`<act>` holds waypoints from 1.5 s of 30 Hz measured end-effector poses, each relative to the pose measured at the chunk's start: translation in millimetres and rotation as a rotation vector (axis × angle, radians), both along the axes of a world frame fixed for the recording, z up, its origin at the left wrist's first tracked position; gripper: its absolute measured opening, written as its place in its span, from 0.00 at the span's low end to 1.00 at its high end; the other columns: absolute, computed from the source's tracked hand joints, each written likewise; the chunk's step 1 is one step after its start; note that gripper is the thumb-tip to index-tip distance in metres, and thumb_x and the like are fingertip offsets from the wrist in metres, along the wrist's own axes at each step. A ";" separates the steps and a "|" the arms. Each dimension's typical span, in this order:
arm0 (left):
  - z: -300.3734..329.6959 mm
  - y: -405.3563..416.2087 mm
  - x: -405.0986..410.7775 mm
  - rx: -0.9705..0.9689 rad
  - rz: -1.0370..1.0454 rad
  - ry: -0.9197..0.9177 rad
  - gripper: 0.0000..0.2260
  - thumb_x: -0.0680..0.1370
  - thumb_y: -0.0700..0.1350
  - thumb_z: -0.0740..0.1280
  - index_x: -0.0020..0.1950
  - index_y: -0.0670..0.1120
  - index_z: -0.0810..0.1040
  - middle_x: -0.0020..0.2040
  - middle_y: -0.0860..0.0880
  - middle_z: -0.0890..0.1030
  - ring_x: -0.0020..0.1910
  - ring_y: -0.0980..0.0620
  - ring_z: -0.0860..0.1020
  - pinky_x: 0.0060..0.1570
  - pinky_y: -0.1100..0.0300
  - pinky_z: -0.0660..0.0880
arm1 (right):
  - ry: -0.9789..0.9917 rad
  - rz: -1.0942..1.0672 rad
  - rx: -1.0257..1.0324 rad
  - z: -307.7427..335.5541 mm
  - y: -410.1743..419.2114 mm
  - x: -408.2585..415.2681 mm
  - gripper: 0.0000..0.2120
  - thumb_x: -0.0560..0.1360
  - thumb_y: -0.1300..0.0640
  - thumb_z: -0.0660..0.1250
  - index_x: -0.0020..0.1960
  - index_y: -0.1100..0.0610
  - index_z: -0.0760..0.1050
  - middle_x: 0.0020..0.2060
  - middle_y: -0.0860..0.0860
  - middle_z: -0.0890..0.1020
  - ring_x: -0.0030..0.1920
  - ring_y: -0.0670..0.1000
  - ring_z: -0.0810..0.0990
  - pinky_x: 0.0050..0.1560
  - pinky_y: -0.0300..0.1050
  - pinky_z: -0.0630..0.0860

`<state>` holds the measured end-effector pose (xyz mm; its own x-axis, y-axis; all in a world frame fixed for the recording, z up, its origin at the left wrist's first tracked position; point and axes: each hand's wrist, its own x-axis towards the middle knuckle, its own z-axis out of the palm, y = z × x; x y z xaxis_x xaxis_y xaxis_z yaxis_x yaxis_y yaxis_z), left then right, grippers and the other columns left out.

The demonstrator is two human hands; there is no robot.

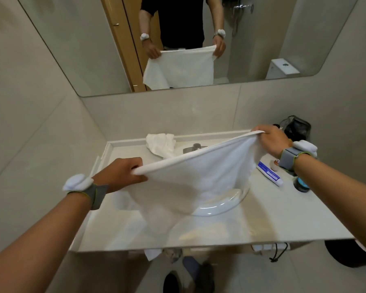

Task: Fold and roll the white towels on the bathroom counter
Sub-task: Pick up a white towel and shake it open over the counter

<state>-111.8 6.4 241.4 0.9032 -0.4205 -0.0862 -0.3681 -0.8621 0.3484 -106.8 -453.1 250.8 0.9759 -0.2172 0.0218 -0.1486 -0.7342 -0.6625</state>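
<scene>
A white towel hangs spread in the air above the sink, stretched between both hands. My left hand grips its near-left top corner. My right hand pinches its far-right top corner, higher and farther back. The towel's lower end drapes down over the counter's front edge. A second white towel lies crumpled at the back of the bathroom counter, beside the faucet.
A round sink basin is partly covered by the hanging towel. A faucet stands behind it. On the right lie a toothpaste tube, a dark round jar and a black pouch. A mirror hangs above.
</scene>
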 end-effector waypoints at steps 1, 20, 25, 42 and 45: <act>0.4 5.0 -2.1 -0.001 -0.003 -0.010 0.14 0.72 0.53 0.74 0.37 0.52 0.69 0.34 0.55 0.76 0.35 0.56 0.74 0.36 0.58 0.69 | -0.002 0.005 -0.005 1.8 -4.6 -3.1 0.18 0.71 0.57 0.53 0.47 0.49 0.81 0.52 0.55 0.84 0.55 0.60 0.79 0.55 0.55 0.77; -6.2 65.5 -58.3 0.332 -0.050 0.089 0.13 0.73 0.65 0.67 0.41 0.57 0.79 0.35 0.57 0.81 0.36 0.61 0.79 0.39 0.62 0.76 | 0.045 -0.021 0.065 -29.4 -94.3 -99.5 0.19 0.76 0.67 0.54 0.48 0.51 0.80 0.51 0.56 0.81 0.53 0.59 0.77 0.51 0.52 0.73; -5.7 80.3 -80.3 0.290 0.000 0.162 0.17 0.70 0.67 0.69 0.43 0.54 0.78 0.34 0.56 0.80 0.33 0.59 0.78 0.37 0.58 0.75 | 0.097 -0.061 0.145 -47.7 -108.8 -133.1 0.18 0.77 0.69 0.55 0.48 0.57 0.81 0.47 0.57 0.82 0.49 0.57 0.77 0.42 0.43 0.73; -73.8 85.0 -50.3 0.217 -0.135 0.423 0.11 0.74 0.60 0.70 0.46 0.54 0.77 0.40 0.59 0.81 0.38 0.59 0.79 0.38 0.65 0.73 | 0.342 -0.162 -0.013 -133.9 -101.8 -168.5 0.18 0.79 0.65 0.57 0.48 0.46 0.82 0.52 0.51 0.84 0.54 0.56 0.80 0.49 0.49 0.75; -99.3 92.2 -28.3 0.187 -0.143 0.453 0.07 0.74 0.56 0.72 0.45 0.55 0.78 0.41 0.58 0.80 0.39 0.61 0.78 0.38 0.65 0.73 | 0.361 -0.250 -0.057 -156.3 -91.8 -149.0 0.15 0.80 0.61 0.57 0.50 0.48 0.82 0.54 0.54 0.84 0.54 0.60 0.80 0.53 0.54 0.78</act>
<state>-140.1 98.6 142.2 0.6919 -0.4772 -0.5418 -0.3349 -0.8769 0.3447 -255.7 -545.0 94.4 0.8406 -0.4558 -0.2925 -0.5410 -0.6800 -0.4950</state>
